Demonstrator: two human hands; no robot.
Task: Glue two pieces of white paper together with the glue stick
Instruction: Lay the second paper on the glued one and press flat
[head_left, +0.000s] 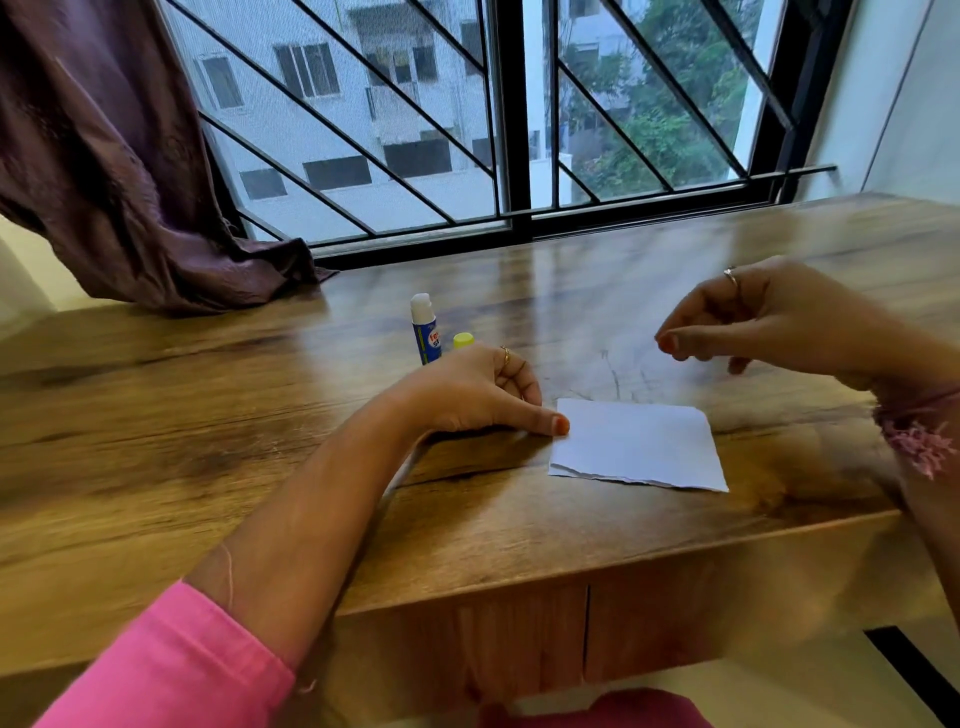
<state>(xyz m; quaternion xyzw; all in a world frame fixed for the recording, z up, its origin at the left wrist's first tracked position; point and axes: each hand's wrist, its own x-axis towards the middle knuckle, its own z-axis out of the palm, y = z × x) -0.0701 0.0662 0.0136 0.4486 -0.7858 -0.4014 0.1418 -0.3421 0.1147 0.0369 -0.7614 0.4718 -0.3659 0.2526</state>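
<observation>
A white paper (639, 447) with a torn near edge lies flat on the wooden table (208, 415); whether it is one sheet or two stacked I cannot tell. My left hand (478, 395) rests on the table with its thumb tip touching the paper's left corner, the other fingers curled. My right hand (769, 317) hovers above the table behind the paper, fingers loosely bent and apart, holding nothing. An uncapped glue stick (425, 330) with a blue label stands upright behind my left hand. Its yellow cap (463, 340) sits beside it, partly hidden by my knuckles.
A purple curtain (130, 182) drapes onto the table's far left. A barred window (493, 130) runs along the back edge. The table's front edge (571, 571) lies close below the paper.
</observation>
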